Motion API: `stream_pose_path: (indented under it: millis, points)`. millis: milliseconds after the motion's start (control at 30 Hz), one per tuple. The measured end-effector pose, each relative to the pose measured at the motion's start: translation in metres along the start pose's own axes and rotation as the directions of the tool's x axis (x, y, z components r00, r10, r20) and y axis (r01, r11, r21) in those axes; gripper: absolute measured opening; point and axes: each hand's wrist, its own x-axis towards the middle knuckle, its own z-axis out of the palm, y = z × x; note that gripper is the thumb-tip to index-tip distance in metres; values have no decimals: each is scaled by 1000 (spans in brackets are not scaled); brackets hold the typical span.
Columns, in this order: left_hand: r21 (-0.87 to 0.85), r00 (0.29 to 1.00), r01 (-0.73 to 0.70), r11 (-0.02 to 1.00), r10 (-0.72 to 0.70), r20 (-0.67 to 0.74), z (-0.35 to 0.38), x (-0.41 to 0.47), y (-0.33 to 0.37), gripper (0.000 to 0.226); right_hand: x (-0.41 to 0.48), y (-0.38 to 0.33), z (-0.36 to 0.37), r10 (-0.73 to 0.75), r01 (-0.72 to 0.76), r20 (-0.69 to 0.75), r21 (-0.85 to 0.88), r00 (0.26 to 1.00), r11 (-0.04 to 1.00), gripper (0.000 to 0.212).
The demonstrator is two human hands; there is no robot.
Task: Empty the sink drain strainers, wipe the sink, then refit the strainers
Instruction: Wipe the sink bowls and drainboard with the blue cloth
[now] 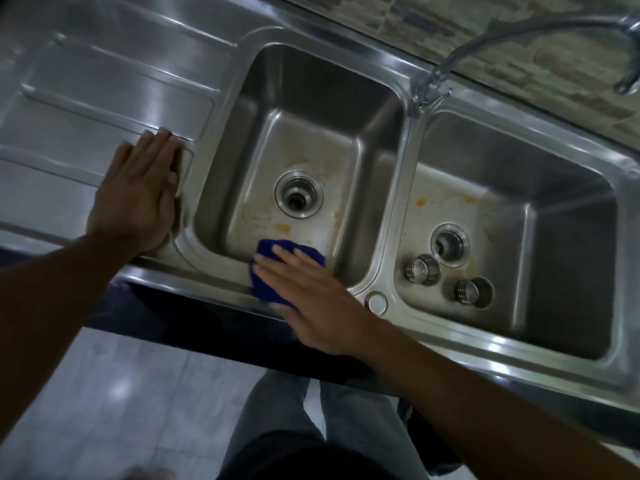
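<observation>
Strainers (422, 269) in right basin (571, 258) (stained)

At the far right we see a chrome tap (519, 31), its thin spout arching leftward and ending with the outlet pointing down. Behind it runs a wall (450, 19) of mottled grey-brown tiles, blurred. Nearer us, a dark cabinet front (207, 327) crosses the view on a slant. Below it we find pale, glossy floor tiles (121, 393) catching light, and grey trousers (277, 420) in the near middle.
</observation>
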Motion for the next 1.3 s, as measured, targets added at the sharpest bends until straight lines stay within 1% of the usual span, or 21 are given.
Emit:
stream_pose_path:
  millis: [67,133,200,300,367,467,533,600,667,733,833,933,1067,1133,1167,1300]
  points:
    - [42,1000,24,999,-25,13,-1,1,-2,57,38,-19,13,-27,25,-29,-68,999,997,62]
    - [61,999,46,997,-48,26,-2,1,-2,57,65,-33,23,-23,20,-61,-54,998,998,62]
    - [68,996,82,994,-84,36,-2,1,-2,57,68,-35,26,-8,7,-91,-14,996,1000,63]
    - [81,990,137,987,-139,8,-3,-1,0,57,42,-20,21,-5,8,-84,44,996,999,60]
    - [95,990,139,986,-139,-5,-3,-3,1,57,22,-8,19,13,-5,-84,98,996,995,59]
    - [68,993,118,991,-118,6,-3,-3,-1,56,17,-1,22,28,-19,-80,113,996,993,62]
    - [27,994,101,995,-102,31,-3,-2,-4,55,35,-6,26,2,7,-74,131,997,991,61]
    - [-3,994,84,996,-83,71,-6,0,-11,55,65,-15,33,-54,62,-68,120,996,991,62]
    - [-28,993,48,998,-45,111,-12,1,-21,54,96,-25,40,-69,78,-87,108,994,991,63]
    - [-42,993,20,999,-15,119,-17,1,-26,52,122,-28,44,-25,36,-153,69,988,997,63]
    - [-41,996,42,998,-39,75,-17,-1,-23,51,150,-15,34,52,-47,-267,25,962,999,67]
    - [-25,994,43,999,-40,98,-15,-2,-23,53,177,15,5,49,-61,-261,-39,964,997,81]
    - [-21,990,50,999,-47,134,-15,0,-26,54,224,52,-35,137,-159,-251,-70,958,985,76]
    - [-37,988,57,998,-51,146,-17,1,-24,55,225,45,-34,169,-184,-259,-38,951,982,74]
    - [-46,988,57,997,-50,147,-17,1,-23,55,215,36,-27,151,-162,-270,-18,951,987,71]
    - [-47,981,118,992,-110,158,-18,10,-19,55,163,-1,15,-31,28,-282,-15,959,1000,67]
